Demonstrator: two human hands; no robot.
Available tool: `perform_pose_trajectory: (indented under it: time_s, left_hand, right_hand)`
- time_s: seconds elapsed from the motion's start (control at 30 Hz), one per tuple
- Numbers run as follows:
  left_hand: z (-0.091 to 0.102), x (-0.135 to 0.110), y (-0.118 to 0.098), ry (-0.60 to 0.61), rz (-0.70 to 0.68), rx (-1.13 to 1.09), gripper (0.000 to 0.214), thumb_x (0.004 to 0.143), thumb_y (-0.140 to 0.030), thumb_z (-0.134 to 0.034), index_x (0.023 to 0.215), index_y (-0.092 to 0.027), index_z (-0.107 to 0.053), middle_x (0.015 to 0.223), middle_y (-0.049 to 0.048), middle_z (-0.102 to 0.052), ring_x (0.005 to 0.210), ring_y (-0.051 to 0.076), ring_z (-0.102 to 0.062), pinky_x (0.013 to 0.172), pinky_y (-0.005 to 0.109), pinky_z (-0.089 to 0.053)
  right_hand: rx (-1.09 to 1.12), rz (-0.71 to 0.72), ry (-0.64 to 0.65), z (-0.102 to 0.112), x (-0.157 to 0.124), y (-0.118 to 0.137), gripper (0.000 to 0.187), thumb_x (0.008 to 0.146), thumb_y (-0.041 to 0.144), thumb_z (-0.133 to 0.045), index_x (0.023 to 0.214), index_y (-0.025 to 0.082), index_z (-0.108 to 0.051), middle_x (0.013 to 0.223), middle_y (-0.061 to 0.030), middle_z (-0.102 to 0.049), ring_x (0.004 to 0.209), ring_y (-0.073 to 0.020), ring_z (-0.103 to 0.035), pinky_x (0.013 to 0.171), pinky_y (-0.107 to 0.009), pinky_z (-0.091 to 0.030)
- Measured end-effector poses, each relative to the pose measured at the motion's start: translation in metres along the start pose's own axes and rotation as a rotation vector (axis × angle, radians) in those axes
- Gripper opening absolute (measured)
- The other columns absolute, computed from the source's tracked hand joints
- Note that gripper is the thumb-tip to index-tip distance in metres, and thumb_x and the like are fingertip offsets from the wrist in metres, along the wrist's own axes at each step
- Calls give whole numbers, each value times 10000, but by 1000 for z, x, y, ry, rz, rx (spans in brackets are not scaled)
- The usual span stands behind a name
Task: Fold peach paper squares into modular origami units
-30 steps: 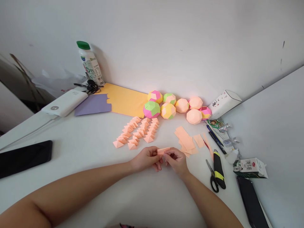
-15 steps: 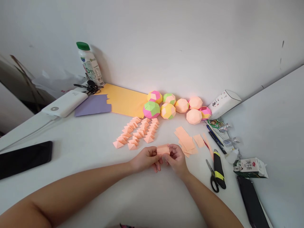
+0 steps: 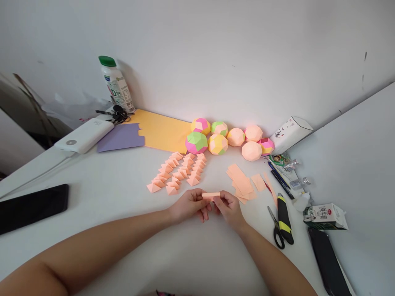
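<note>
A small peach piece of paper (image 3: 211,195) is held between my two hands above the white table, its upper edge folded over into a narrow strip. My left hand (image 3: 191,204) pinches its left end, and my right hand (image 3: 228,209) grips the right end with the thumb pressed on the front. Beyond the hands, to the left, stand rows of folded peach paper pieces (image 3: 166,166). Several flat peach paper strips (image 3: 241,181) lie just past my right hand, beside a small peach square (image 3: 258,182).
Several faceted paper balls (image 3: 218,144) sit along the wall. Yellow paper (image 3: 163,127) and purple paper (image 3: 120,137) lie at the back left. Scissors (image 3: 277,230), a black-and-yellow cutter (image 3: 284,220) and a milk carton (image 3: 324,216) are on the right; a phone (image 3: 33,207) lies left.
The peach paper between my hands has gone from a wider sheet to a narrower folded shape. Both hands have stayed in nearly the same place.
</note>
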State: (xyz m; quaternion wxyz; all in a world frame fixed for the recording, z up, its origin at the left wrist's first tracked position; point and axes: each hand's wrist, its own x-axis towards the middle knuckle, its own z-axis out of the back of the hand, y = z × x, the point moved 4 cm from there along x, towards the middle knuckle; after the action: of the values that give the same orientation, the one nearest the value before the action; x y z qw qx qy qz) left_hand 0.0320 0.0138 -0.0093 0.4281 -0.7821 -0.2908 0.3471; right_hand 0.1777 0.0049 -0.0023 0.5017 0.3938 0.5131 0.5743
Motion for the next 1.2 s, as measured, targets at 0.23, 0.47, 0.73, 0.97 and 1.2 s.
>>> perform_pose_trajectory:
  time_s: [0.23,0.47,0.73,0.97,1.2]
  left_hand:
    - [-2,1,-1,16,46,81,347,745,-471,-637,778,-139,-540,671,27,-646,506,148,-635,429,249,-497]
    - [-2,1,4,24,50,109,349,766,-483,-605,769,-150,-501,610,6,-629,466,149,-625,388,236,-481]
    - [-2,0,5,6,29,122,326,782,-468,-588,763,-160,-481,585,-4,-617,441,144,-614,376,229,-469]
    - [-1,1,8,1,27,118,332,771,-477,-592,761,-168,-473,611,-4,-630,438,145,-617,373,230,-462]
    - [-3,2,9,-23,24,131,337,772,-482,-576,746,-173,-447,595,-4,-627,417,140,-608,359,217,-445]
  right_hand:
    - [46,-3,12,0,1,-5,254,842,363,-559,690,160,-550,511,38,-472,463,-89,-439,447,-214,-376]
    - [48,42,29,0,1,-7,239,843,358,-558,733,151,-601,558,25,-481,473,-85,-450,437,-212,-384]
    - [66,35,45,1,1,-8,224,849,353,-557,761,154,-609,569,23,-490,473,-85,-442,442,-216,-383]
    - [75,34,37,1,1,-10,225,839,354,-568,756,148,-606,584,21,-494,472,-85,-458,437,-214,-380]
    - [81,3,48,0,1,-14,238,839,348,-560,704,153,-544,554,34,-476,469,-83,-449,440,-205,-352]
